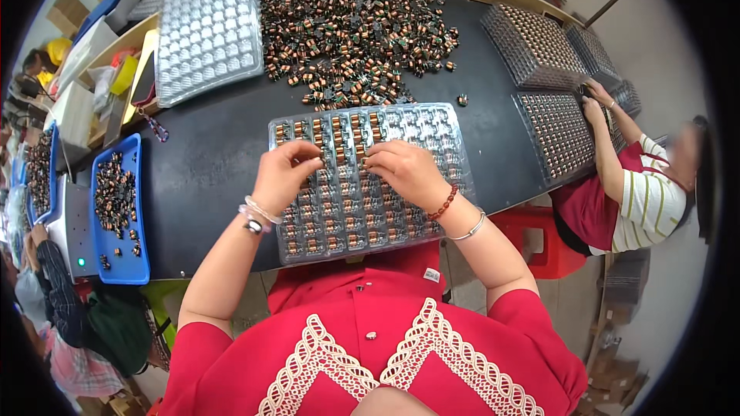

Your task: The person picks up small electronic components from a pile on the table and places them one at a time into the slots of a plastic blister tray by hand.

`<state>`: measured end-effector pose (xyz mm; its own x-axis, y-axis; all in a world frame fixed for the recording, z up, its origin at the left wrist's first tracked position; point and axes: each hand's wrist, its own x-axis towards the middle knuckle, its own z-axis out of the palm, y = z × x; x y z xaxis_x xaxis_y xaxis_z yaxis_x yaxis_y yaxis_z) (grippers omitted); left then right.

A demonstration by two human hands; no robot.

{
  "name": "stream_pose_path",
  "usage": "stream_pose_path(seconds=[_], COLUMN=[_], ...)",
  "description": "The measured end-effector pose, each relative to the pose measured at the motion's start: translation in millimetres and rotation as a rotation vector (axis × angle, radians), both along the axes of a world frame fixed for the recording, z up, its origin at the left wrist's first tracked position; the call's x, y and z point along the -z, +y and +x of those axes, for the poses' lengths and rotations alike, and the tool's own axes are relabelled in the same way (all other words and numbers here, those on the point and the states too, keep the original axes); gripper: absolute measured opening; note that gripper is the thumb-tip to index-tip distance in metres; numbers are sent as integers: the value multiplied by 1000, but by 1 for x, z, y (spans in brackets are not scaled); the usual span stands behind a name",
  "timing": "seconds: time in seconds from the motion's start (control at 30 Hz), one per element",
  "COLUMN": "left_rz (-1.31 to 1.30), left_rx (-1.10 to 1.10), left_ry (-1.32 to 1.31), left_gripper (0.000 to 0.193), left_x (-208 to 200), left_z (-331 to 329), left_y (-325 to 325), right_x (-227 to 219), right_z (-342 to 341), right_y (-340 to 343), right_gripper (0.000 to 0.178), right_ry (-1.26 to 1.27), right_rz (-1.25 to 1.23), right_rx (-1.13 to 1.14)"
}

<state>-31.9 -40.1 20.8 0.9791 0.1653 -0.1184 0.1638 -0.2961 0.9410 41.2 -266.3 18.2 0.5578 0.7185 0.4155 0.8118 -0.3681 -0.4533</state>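
A clear plastic tray [420, 240] with rows of pockets lies in front of me at the table's near edge. Copper-wound coils [339, 139] fill its nearer rows and the far left columns, while pockets at the far right hold none. My left hand [285, 176] bends over the tray's left half, thumb and fingers pinched on a small copper coil mostly hidden by the fingertips. A little to the right, my right hand [410, 176] also pinches a coil, low over the pockets. Beyond the tray spreads a big heap of loose coils [354, 31].
Left of the heap lean clear empty trays [210, 31]. A blue bin [142, 266] with loose coils sits at the left. Filled trays are stacked [532, 46] at the right, where a co-worker's hands [597, 104] touch another tray. A red stool [551, 250] stands below.
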Motion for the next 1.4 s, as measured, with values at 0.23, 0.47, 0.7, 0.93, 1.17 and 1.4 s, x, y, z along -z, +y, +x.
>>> stream_pose_path(seconds=[0.23, 0.47, 0.7, 0.93, 1.17, 1.4], left_rz=[553, 631, 755, 817, 757, 711], left_rx=[43, 22, -24, 99, 56, -17], left_ry=[-258, -296, -257, -415, -429, -513], left_gripper=[10, 10, 11, 9, 6, 14], left_x=[4, 15, 15, 4, 12, -2], left_z=[-6, -5, 1, -6, -6, 21], left_y=[-11, -9, -21, -17, -10, -2], right_x=[7, 9, 11, 6, -4, 14], right_z=[-2, -3, -1, 7, 98, 139], right_y=[2, 2, 0, -10, -65, -95], right_gripper=[6, 11, 13, 13, 20, 19], right_ry=[21, 92, 171, 276, -186, 20], right_rz=[-7, 35, 61, 174, -225, -500], right_rx=[-34, 16, -30, 25, 702, 849])
